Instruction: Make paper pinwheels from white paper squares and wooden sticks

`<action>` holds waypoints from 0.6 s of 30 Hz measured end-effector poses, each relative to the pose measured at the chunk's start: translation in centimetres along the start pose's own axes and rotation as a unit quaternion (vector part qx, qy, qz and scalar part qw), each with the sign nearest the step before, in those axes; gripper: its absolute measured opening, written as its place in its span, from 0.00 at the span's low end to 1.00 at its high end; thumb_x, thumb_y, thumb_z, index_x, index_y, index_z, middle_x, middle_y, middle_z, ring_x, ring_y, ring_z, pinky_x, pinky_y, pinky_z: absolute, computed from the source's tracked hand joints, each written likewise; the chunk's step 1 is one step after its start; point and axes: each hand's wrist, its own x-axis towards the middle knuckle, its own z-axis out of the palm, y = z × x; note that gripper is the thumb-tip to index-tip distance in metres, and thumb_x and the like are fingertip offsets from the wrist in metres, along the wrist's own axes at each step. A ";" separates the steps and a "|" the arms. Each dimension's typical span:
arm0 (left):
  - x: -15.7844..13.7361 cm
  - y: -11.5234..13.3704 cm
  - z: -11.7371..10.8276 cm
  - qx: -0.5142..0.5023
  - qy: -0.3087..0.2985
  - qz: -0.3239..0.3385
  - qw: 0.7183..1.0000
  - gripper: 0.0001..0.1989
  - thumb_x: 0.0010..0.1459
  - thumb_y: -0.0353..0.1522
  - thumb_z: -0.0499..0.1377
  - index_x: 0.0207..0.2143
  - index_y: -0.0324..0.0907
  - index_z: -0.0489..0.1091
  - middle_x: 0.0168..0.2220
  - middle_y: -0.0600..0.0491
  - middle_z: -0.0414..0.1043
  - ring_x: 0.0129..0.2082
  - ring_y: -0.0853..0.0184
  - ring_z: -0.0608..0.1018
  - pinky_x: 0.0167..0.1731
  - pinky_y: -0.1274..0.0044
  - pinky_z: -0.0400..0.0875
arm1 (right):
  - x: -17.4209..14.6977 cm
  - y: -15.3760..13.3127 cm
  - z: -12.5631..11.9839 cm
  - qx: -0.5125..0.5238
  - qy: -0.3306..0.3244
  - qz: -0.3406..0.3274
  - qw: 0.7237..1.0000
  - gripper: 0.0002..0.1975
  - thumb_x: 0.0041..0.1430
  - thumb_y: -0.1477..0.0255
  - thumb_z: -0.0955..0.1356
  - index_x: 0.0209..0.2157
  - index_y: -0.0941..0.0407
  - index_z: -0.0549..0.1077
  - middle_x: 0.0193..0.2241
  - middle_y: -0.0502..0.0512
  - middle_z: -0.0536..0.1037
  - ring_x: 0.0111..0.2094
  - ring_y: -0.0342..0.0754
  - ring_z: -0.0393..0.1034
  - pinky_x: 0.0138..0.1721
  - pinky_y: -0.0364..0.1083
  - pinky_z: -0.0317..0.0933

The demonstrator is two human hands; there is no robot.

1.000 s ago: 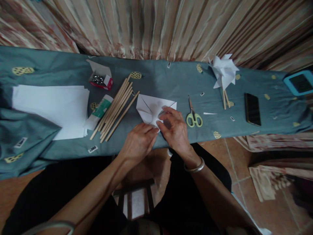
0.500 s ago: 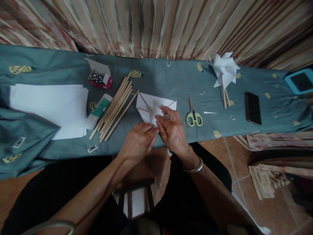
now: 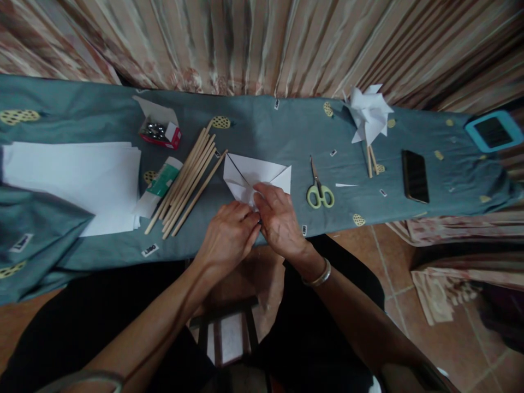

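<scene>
A white sheet of paper lies in front of me, with dark slits running in from its two far corners and its near part folded inward. My left hand is closed on the near edge, fingers curled and thumb pressed in. Right beside it, my right hand bends its fingers over the paper's near middle, closed on it. Both hands' fingertips meet there and hide that part of the sheet. Green-handled scissors rest just right of the paper, and several wooden sticks lie left of it.
A paper stack, a glue stick and an open red box of small metallic pieces are on the left. To the right are white paper pinwheels on sticks, a paper sliver, a phone and a blue-framed device.
My right hand's fingers have shifted slightly left and toward me, gathering closer to my left fingertips at the paper's near middle. The whole view has shifted a little.
</scene>
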 end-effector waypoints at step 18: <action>0.1 -0.7 -1.1 -0.010 -0.011 0.005 1.000 0.10 0.62 0.29 0.54 0.41 0.38 0.73 0.38 0.48 0.74 0.39 0.61 0.72 0.39 0.68 0.69 | 3.1 6.0 -2.3 0.058 0.017 0.103 0.993 0.22 0.67 0.66 0.57 0.55 0.63 0.68 0.53 0.66 0.73 0.56 0.56 0.66 0.57 0.58 0.57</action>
